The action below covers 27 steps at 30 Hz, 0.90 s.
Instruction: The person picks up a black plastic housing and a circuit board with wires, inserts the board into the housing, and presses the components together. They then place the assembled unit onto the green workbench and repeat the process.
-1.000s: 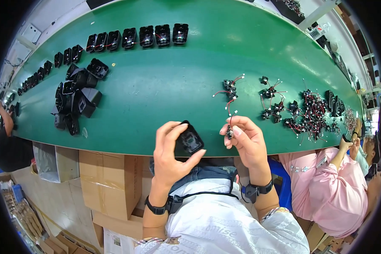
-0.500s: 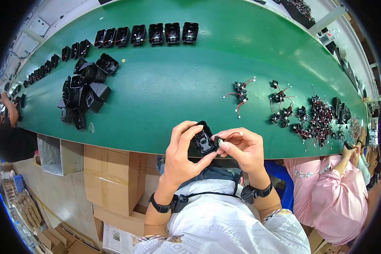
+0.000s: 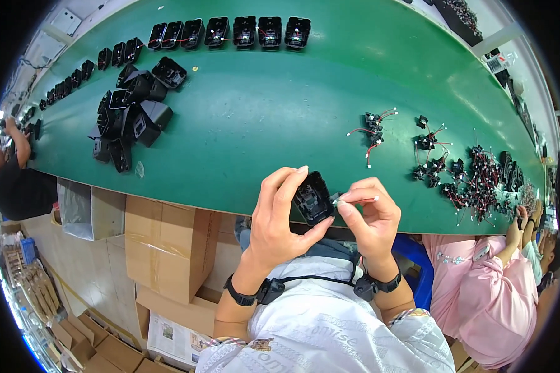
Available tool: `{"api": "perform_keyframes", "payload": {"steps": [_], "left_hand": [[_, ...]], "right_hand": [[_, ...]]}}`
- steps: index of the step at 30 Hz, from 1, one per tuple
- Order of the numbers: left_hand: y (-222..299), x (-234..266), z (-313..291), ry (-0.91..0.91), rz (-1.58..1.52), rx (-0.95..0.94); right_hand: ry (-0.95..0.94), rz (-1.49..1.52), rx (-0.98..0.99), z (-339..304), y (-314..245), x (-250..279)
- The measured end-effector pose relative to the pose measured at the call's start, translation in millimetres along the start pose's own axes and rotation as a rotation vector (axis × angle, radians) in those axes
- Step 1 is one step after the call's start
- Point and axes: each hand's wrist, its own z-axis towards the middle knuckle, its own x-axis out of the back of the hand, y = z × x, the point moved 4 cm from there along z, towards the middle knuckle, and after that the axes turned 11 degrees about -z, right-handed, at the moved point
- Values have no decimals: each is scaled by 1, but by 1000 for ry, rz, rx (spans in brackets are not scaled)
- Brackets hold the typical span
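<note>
My left hand [image 3: 279, 214] grips a black plastic housing [image 3: 315, 198] by its sides, the hollow inside facing up. Between thumb and fingertips, my right hand [image 3: 372, 217] pinches a small wired part [image 3: 336, 200] just right of the housing. A short red wire [image 3: 368, 199] with a white end sticks out past the fingers. Most of the small part is covered by the fingertips. Farther right on the green table [image 3: 261, 118] lies a small group of black parts with red wires [image 3: 374, 127].
Black housings [image 3: 244, 32] stand in a row along the far side. A pile of black shells [image 3: 130, 109] lies at the left, a heap of wired parts [image 3: 479, 180] at the right. A cardboard box [image 3: 165, 242] stands below the table edge. A person in pink [image 3: 479, 292] sits at my right.
Both hands have shifted slightly to the right. The housing is tilted differently, and the wired part in my right hand has turned, its wire now pointing right.
</note>
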Motion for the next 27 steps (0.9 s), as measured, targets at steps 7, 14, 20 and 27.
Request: {"api": "perform_keyframes", "payload": {"steps": [7,14,20,27], "left_hand": [[-2,4,0,-10,-11,-11],[0,10,2,-81,-2,-65],[2,10,6,-125,-5,-101],[-14,15,2,-73,-90,-155]], "right_hand": [[41,-295,285,5,-10,1],[-110,-409,415,7,-28,-6],[-77,-407,260,-2,-23,-9],[-243,-442,190,4,-20,-5]]}}
